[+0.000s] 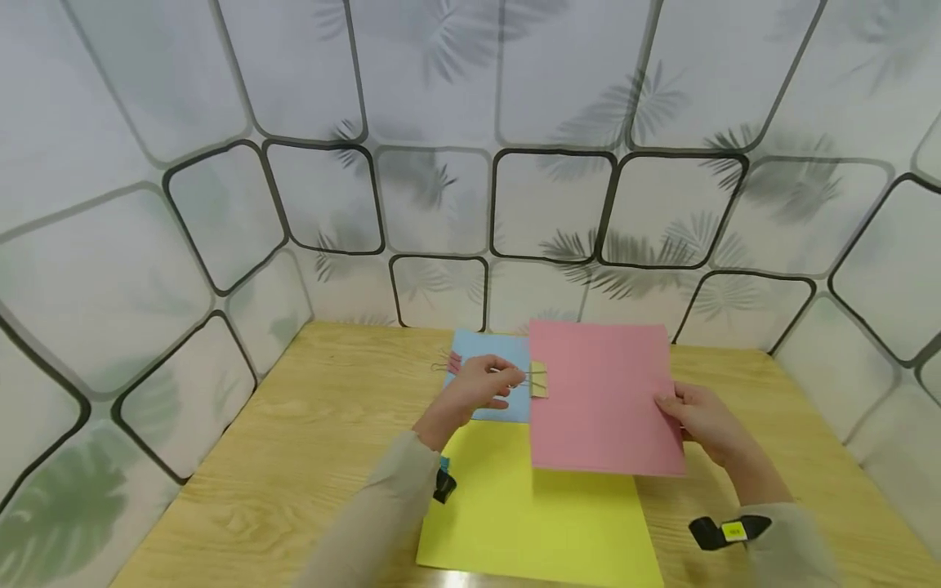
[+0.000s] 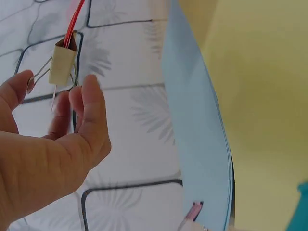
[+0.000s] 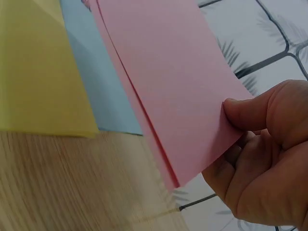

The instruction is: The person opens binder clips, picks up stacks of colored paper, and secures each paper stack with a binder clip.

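Note:
My left hand (image 1: pixel 478 385) pinches the wire handles of a pale yellow binder clip (image 1: pixel 540 380) between thumb and fingers. That clip sits at the left edge of a pink paper stack (image 1: pixel 606 400), which is held up over the other sheets. Along the right edge, my right hand (image 1: pixel 704 418) grips the pink stack, thumb on its face. In the right wrist view, the layers of the pink stack (image 3: pixel 163 86) part slightly along one edge. The left wrist view shows the yellow clip (image 2: pixel 62 65) with one handle at the thumb and the other by the fingers.
A yellow sheet (image 1: pixel 529 523) lies on the wooden table (image 1: pixel 294 457) toward the front. Behind it are blue sheets (image 1: pixel 481 345) with a pink binder clip (image 1: pixel 454 363) at their left edge. Patterned fabric walls (image 1: pixel 441 204) enclose the table at the back and sides.

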Demonstrator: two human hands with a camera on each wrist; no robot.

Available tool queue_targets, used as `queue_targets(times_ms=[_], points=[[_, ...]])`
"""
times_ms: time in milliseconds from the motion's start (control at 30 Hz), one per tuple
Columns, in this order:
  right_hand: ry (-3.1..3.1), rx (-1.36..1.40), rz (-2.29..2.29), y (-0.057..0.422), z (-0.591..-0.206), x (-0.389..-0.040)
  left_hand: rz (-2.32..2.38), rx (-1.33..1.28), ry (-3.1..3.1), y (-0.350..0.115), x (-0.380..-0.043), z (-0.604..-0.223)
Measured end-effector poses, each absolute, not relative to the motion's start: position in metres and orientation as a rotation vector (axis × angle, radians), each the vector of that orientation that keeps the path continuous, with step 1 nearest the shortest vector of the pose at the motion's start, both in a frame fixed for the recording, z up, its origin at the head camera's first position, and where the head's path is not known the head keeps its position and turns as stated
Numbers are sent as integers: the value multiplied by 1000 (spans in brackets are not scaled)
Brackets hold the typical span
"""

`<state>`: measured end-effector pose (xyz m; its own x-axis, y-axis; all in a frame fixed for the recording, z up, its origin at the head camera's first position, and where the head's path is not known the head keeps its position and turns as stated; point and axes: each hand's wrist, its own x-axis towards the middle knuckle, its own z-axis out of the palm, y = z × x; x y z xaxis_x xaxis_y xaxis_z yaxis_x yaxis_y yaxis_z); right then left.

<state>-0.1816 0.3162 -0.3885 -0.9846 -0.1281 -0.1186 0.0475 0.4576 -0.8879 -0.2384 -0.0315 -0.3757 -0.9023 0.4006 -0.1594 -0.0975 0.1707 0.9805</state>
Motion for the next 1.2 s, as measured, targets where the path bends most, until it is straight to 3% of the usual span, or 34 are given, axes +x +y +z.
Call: queue_targets(times_ms=[600, 1200], points=[[2614, 187, -1325, 425, -402, -166, 1661, 401, 2090, 92, -237, -395], [2723, 385, -1219, 476, -430, -171, 1518, 324, 2278, 164, -230, -421]])
